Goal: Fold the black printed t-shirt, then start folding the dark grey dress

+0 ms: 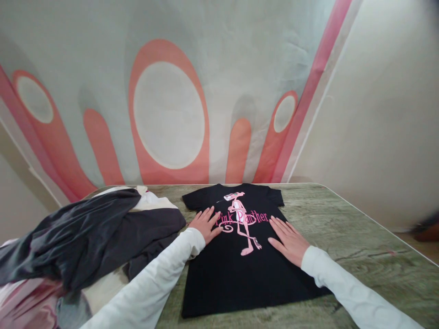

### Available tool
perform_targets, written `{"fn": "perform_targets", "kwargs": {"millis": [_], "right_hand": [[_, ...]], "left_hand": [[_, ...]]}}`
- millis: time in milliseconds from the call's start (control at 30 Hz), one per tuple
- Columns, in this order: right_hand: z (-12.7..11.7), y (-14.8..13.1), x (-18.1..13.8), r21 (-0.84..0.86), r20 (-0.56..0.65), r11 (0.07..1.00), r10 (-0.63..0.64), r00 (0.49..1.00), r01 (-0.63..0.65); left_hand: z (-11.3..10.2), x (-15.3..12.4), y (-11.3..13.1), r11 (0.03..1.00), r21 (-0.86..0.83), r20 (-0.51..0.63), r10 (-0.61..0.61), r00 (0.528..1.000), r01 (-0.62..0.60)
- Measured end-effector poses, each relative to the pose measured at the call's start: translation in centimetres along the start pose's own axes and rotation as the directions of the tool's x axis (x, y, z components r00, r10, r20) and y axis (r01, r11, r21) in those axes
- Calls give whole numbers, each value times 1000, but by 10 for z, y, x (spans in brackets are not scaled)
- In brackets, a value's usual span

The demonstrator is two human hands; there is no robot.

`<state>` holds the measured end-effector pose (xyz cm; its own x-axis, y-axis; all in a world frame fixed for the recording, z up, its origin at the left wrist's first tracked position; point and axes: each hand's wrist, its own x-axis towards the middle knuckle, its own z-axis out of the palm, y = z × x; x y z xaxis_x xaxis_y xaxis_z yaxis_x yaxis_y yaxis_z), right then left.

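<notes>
Wood-grain worktop (pixel 343 228) in front of a pink-and-grey wall (pixel 267 55). Black tee (pixel 226 283) lies flat mid-worktop, neck pointing at the wall, long axis near to far. Left grip (pixel 206 225) and right grip (pixel 290 240) both spread flat on it, hiding bits of its sides. Clothes pile (pixel 103 233) is cut off at left.

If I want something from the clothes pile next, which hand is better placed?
Probably the left: the left hand rests on the side of the black T-shirt nearest the clothes pile; the right hand rests on the opposite side.
</notes>
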<state>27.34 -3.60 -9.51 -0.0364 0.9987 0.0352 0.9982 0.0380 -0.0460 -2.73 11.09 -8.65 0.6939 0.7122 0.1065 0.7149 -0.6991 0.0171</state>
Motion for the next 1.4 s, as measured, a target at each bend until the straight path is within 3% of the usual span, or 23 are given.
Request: {"fn": "perform_targets", "kwargs": {"millis": [200, 367, 500, 700, 933, 1100, 1233, 1400], "right_hand": [[7, 5, -5, -37, -28, 989, 144, 989, -145], [4, -10, -11, -10, -56, 999, 39, 998, -39], [-5, -18, -18, 22, -63, 999, -24, 998, 25], [-15, -17, -41, 20, -40, 998, -64, 997, 65], [-17, -13, -83, 4, -15, 997, -77, 997, 78], [-20, -9, -100, 27, -14, 995, -97, 995, 98], [-21, -11, -101, 82, -11, 993, -83, 996, 84], [-21, -4, -98, 230, 5, 972, -47, 999, 44]], "left_hand": [[-6, 2, 7, 999, 6, 59, -48, 997, 47], [-12, 27, 50, 991, -60, 127, 124, 984, -117], [-5, 54, 75, 975, -73, 62, 217, 974, -212], [5, 63, 74, 970, -36, -11, 239, 971, -239], [1, 69, 68, 966, -39, 73, 257, 964, -255], [-6, 52, 85, 980, -51, 42, 195, 980, -193], [-12, 18, 115, 893, -137, 35, 437, 899, -429], [-15, -8, 127, 864, -181, 70, 487, 871, -469]]}}
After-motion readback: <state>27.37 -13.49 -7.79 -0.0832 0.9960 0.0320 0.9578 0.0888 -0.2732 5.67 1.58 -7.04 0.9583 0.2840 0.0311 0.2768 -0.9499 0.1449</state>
